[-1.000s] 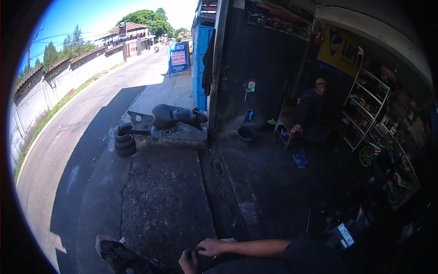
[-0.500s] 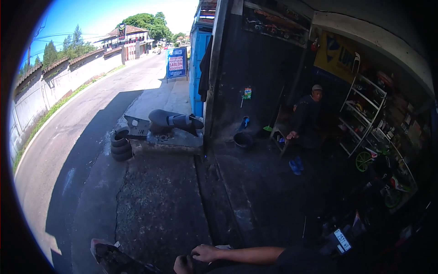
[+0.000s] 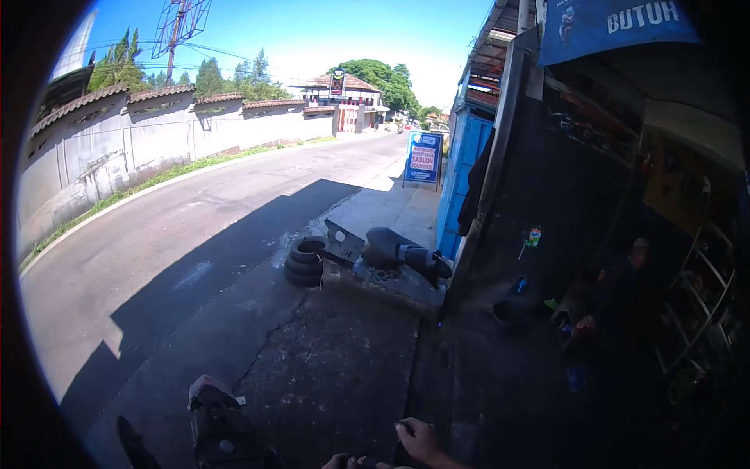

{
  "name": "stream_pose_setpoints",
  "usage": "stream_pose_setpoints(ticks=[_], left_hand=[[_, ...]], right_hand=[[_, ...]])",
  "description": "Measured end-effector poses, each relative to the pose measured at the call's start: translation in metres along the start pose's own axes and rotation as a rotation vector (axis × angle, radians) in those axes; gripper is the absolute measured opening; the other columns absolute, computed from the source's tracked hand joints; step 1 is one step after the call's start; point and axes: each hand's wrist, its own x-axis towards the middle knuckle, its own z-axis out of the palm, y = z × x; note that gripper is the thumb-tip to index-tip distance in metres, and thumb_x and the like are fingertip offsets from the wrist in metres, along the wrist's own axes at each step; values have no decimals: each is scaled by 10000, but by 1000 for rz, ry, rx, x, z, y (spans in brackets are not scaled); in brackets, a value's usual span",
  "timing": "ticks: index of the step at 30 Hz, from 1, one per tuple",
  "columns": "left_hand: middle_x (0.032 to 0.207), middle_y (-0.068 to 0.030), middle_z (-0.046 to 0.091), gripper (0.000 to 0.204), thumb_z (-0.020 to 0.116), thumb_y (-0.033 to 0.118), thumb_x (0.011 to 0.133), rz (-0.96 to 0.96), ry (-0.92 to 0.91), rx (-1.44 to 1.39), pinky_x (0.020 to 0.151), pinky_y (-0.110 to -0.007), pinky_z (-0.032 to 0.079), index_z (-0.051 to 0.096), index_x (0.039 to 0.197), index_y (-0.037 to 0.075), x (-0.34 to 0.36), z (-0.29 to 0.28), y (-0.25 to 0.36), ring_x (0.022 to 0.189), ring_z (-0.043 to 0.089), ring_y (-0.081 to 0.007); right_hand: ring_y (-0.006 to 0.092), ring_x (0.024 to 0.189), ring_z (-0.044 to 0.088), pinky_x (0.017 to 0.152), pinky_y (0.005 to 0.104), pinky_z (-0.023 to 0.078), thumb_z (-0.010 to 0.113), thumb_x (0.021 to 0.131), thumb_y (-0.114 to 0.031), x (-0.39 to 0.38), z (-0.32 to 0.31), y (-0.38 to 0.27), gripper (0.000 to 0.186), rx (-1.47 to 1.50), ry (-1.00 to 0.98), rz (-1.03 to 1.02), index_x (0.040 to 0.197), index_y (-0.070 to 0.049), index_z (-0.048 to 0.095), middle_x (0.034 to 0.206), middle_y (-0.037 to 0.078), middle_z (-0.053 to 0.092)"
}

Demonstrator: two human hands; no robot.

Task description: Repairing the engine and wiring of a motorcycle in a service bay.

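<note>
While hands [image 3: 423,443] sit close together, grip unclear in shadow, motorcycle tail [image 3: 221,426] lies left

Roadside motorbike workshop: stacked tyres [image 3: 303,270], loose seat [image 3: 400,250], shelving [image 3: 709,314], road [image 3: 234,191] alongside.

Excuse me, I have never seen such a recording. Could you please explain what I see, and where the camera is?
There is no machine here: a person uses two bare hands. A wide fisheye camera on the head looks down, so straight edges bend. The right hand and left hand appear at the lower edge; whether they hold anything, I cannot tell. To their left is what looks like a motorbike tail. Farther ahead, a black motorbike seat lies on a low ledge, with stacked tyres beside it. At right, in shadow, is another person.
</note>
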Motion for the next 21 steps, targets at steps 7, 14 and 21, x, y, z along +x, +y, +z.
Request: stream_pose_setpoints(ticks=[7,14,21], left_hand=[[871,-178,709,194,659,204,949,-28,55,-9,732,-403,545,681,990,16,34,-4,-13,795,698,-314],[866,-146,728,263,602,243,1000,-124,1,-211,716,-367,544,698,1018,-1,33,-11,9,759,681,-251],[782,-29,655,344,517,302,1049,-366,-516,-483,587,-281,481,700,953,27,10,13,-72,661,587,-123]], right_hand=[[45,625,505,547,226,414,520,1018,-132,74,-94,-67,166,449,729,-358,1050,-40,655,720,-8,568],[386,1013,671,890,486,518,586,940,-301,49,1,-34,317,-267,-579,-222,1055,-27,697,1043,188,715],[363,979,687,848,500,531,568,958,-307,-39,46,12,298,-298,-688,-187,1110,-86,699,1013,164,725]])
